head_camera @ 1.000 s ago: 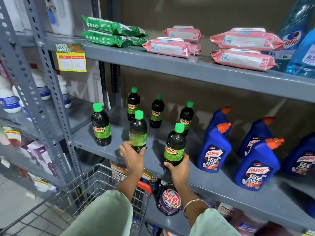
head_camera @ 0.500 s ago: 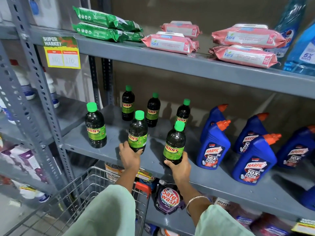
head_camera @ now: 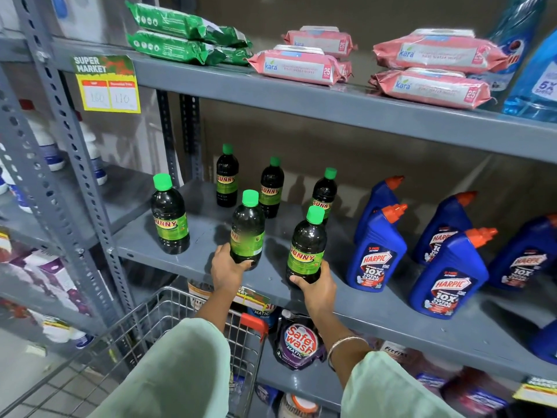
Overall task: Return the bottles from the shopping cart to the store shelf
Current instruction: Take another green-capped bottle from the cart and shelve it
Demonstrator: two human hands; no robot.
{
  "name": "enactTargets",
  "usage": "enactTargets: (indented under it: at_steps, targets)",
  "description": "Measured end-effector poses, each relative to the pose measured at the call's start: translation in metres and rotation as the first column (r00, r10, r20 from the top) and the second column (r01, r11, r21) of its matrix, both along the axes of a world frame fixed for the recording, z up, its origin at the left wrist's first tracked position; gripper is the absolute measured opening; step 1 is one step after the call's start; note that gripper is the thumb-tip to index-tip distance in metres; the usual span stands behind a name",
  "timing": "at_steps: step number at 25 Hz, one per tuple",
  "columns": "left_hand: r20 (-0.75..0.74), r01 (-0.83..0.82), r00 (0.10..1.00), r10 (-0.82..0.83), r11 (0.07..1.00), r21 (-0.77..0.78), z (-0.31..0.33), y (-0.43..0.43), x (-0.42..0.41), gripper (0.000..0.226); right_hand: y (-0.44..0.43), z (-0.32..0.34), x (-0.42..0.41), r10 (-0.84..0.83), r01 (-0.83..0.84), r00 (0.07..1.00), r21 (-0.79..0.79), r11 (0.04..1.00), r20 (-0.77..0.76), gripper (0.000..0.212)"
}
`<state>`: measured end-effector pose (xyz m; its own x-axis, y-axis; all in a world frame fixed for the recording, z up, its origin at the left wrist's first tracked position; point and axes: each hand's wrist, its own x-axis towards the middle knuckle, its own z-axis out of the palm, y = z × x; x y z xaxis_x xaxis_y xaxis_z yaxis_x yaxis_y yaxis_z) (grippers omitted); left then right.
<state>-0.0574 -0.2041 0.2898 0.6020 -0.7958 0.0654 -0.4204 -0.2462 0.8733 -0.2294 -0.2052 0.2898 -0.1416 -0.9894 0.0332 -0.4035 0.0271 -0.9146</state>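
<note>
Several dark bottles with green caps and "Sunny" labels stand on the grey middle shelf [head_camera: 376,300]. My left hand [head_camera: 227,268] grips the base of one dark bottle [head_camera: 247,233] near the shelf's front edge. My right hand [head_camera: 316,282] grips the base of a second dark bottle [head_camera: 307,251] just to its right. Both bottles are upright on the shelf. Another bottle [head_camera: 170,218] stands alone at the left, and three more [head_camera: 271,188] stand in a row behind. The wire shopping cart [head_camera: 156,321] is below my arms; what it holds is hidden.
Blue Harpic bottles [head_camera: 376,251] with orange caps fill the shelf's right side. Pink and green wipe packs [head_camera: 298,64] lie on the upper shelf. A yellow price tag [head_camera: 107,86] hangs at left. A purple Safewash pouch [head_camera: 300,342] sits on the lower shelf.
Both hands keep their hold on the two front bottles. The left bottle has turned so its label faces more to the side. The camera has shifted slightly.
</note>
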Motion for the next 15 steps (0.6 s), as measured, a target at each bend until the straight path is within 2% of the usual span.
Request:
enactTargets:
  at_steps: [7, 15]
  targets:
    - [0.032, 0.017, 0.999, -0.017, 1.0, -0.001, -0.004, 0.0002, 0.0009, 0.043, 0.0023, -0.0004, -0.0046, 0.024, -0.023, 0.998, -0.008, 1.0, 0.049, 0.057]
    - [0.034, 0.017, 0.999, -0.017, 1.0, -0.018, -0.006, -0.0017, 0.0031, 0.044, 0.0023, -0.0009, -0.004, 0.009, -0.008, 0.998, -0.016, 1.0, 0.065, 0.066]
